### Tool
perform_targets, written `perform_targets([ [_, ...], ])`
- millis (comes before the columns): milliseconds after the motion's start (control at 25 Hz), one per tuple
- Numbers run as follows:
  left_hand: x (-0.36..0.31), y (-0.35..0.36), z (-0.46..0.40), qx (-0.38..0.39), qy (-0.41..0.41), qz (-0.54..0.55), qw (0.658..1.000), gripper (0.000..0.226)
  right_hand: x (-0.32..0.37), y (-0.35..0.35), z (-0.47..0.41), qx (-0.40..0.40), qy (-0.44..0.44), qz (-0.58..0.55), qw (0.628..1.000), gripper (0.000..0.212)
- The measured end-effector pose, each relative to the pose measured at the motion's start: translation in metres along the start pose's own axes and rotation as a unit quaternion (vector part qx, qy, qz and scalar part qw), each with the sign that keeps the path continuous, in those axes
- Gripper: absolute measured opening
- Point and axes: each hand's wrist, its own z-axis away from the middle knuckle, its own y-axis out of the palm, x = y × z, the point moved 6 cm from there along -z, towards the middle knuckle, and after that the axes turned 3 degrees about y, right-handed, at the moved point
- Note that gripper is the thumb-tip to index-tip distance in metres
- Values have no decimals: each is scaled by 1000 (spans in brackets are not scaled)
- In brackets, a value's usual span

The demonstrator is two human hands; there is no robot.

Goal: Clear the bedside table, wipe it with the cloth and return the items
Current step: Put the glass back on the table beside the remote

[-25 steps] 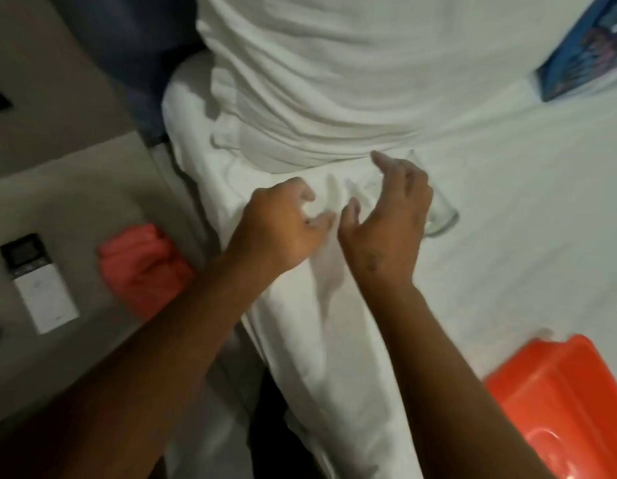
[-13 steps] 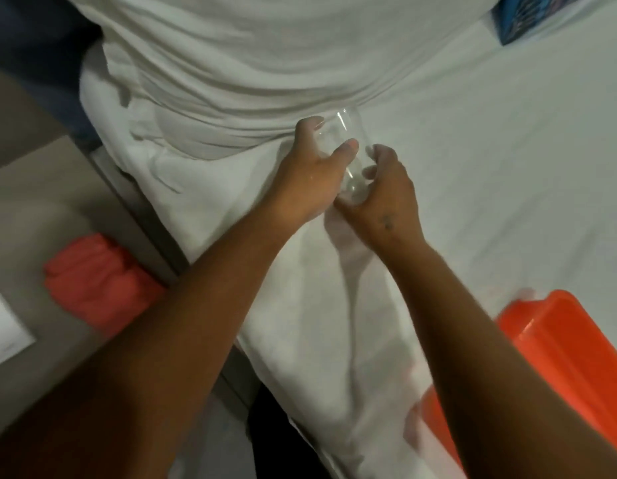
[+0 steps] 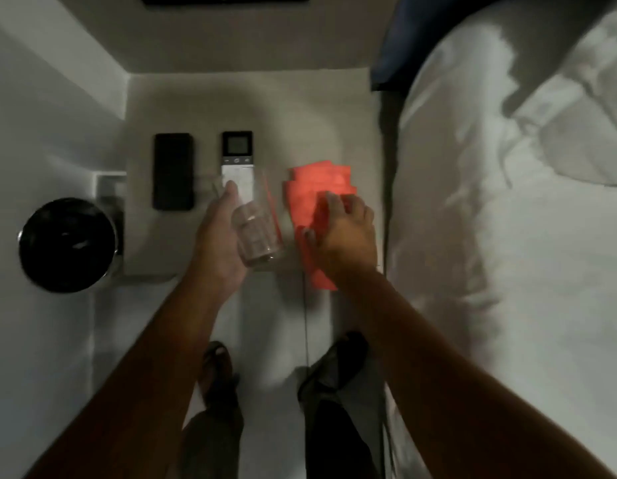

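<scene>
bedroom, looks like a hotel room tbh, bed (image 3: 507, 236) with rumpled white sheets along the right, small beige bedside table (image 3: 300, 108) tucked in the wall corner, remote (image 3: 237, 152) and phone (image 3: 173, 171) on it, black bin (image 3: 67, 245) on the floor beside its left edge

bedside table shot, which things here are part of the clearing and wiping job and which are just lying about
Part of the job: bedside table, orange cloth under the right hand, glass in the left hand, remote, black phone.

Lying about: black bin, bed.

Dim room — white-sheeted bed (image 3: 507, 236) right, black bin (image 3: 67, 245) left.
</scene>
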Motion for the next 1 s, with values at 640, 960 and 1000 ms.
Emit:
perform_targets([
  [640,-1,28,-15,87,-59,-54,993,81,57,18,21,28,63,-415,907,56],
  [960,10,32,-20,71,-44,-76,994,33,70,0,7,69,24,-390,918,26],
  [1000,9,30,-22,71,-52,-81,993,36,68,1,6,79,30,-383,920,20],
])
